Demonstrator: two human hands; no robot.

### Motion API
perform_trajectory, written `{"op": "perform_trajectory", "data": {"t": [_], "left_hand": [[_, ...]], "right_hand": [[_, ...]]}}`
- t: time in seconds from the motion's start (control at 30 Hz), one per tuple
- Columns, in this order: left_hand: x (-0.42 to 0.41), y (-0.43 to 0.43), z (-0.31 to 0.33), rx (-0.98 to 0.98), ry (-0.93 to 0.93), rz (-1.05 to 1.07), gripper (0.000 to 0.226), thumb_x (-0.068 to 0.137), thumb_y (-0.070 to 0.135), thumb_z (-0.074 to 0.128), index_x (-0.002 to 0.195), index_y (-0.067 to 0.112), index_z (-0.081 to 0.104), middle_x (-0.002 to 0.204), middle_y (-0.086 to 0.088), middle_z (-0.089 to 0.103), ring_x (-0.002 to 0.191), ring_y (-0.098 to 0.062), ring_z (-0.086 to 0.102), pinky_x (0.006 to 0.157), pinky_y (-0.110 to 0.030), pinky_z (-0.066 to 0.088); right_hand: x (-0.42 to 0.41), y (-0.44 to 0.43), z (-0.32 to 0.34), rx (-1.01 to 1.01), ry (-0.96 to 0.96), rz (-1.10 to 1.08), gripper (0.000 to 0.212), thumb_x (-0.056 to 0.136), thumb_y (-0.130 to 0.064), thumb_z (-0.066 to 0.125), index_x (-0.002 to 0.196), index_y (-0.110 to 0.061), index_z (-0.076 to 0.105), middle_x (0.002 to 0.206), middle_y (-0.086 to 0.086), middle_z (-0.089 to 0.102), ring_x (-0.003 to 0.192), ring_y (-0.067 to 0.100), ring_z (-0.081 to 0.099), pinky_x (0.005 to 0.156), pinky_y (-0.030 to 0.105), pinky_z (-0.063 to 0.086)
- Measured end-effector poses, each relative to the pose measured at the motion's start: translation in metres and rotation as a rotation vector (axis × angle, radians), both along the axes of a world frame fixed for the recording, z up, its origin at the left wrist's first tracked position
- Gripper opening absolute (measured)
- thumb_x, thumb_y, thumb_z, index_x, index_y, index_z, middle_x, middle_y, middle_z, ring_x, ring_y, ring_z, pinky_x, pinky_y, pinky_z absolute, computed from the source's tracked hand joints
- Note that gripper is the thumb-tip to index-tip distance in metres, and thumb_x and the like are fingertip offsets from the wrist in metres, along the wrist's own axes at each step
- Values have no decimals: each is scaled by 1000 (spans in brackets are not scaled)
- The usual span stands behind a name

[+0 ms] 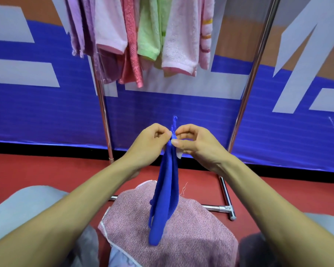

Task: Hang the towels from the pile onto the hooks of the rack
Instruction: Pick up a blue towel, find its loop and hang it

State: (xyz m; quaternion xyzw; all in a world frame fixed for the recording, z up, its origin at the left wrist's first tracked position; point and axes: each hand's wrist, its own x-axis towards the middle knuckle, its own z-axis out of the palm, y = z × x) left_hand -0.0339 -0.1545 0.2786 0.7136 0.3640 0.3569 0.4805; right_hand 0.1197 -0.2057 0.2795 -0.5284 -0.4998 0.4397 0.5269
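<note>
A blue towel point(165, 197) hangs down in front of me, held at its top corner. My left hand point(148, 145) and my right hand point(197, 145) both pinch that corner, where a thin blue loop sticks up and a white label shows. Under it lies the pile, topped by a speckled pink towel point(191, 234). Several towels point(154, 35) in purple, pink and green hang from the metal rack point(253, 74) at the top of the view. The hooks are out of frame.
The rack's left post point(103, 116) and its foot bar point(225, 208) stand on a red floor point(37, 170). A blue, orange and grey banner wall point(46, 105) runs behind the rack. My knees in grey trousers point(27, 207) flank the pile.
</note>
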Motion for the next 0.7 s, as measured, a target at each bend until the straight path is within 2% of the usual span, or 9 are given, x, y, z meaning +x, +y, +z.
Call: {"op": "perform_trajectory", "data": {"t": [0.07,0.13,0.2,0.3,0.37,0.43,0.5,0.6,0.7], "left_hand": [[0,2,0,7,-22,28,12,95,23,51,88,19,60,86,2,65,75,-8,55,76,-30,47],[-2,6,1,5,-43,66,13,95,24,50,86,22,59,87,4,64,81,-12,57,83,-35,49],[-5,10,-1,-18,-58,92,13,96,23,49,86,21,58,79,5,61,76,-14,55,80,-39,49],[-8,12,-5,-72,-64,73,8,95,14,52,92,15,59,56,14,53,54,-4,45,63,-24,40],[-10,11,-4,-85,-43,0,12,93,11,58,102,10,64,57,12,58,47,4,46,55,-12,37],[-13,8,-1,-69,-5,-88,17,90,12,63,106,8,68,67,3,66,51,6,52,52,-7,37],[-15,8,0,-42,40,-145,12,88,16,66,96,10,72,79,-8,69,61,0,55,60,-12,40],[-15,9,-2,2,88,-114,22,89,25,66,70,13,66,62,3,59,59,-7,46,59,-24,36],[-9,9,0,-79,-71,-33,29,90,30,62,86,1,61,77,-8,61,72,-15,51,66,-33,42]], "right_hand": [[1,0,-5,-60,-165,30,26,77,-2,76,95,-10,59,84,7,65,77,20,62,79,36,52],[0,0,-11,-125,-304,75,17,80,-5,74,90,-4,60,79,10,61,75,21,55,75,39,46],[0,1,-16,-152,-357,64,11,84,-10,72,79,-9,62,70,6,60,69,19,51,70,35,43],[2,1,-12,-116,-350,-55,14,87,-11,69,75,-15,64,55,-9,57,51,5,46,57,19,38],[4,-1,-5,-87,-340,-83,10,88,-9,67,79,-14,66,56,-8,56,46,1,44,49,14,35],[4,-4,-2,-65,-339,-72,9,89,-5,64,83,-11,68,61,-4,60,47,1,49,47,11,37],[7,-6,-3,-64,-337,-61,8,89,-2,62,87,-6,69,63,-2,63,51,1,53,49,11,39],[13,-4,-9,-52,-453,-62,6,89,-10,65,85,-9,69,65,-4,63,57,6,53,58,18,43],[19,-1,-16,-50,-609,5,13,91,-15,62,79,-11,65,71,0,61,66,10,50,67,31,43]]}}
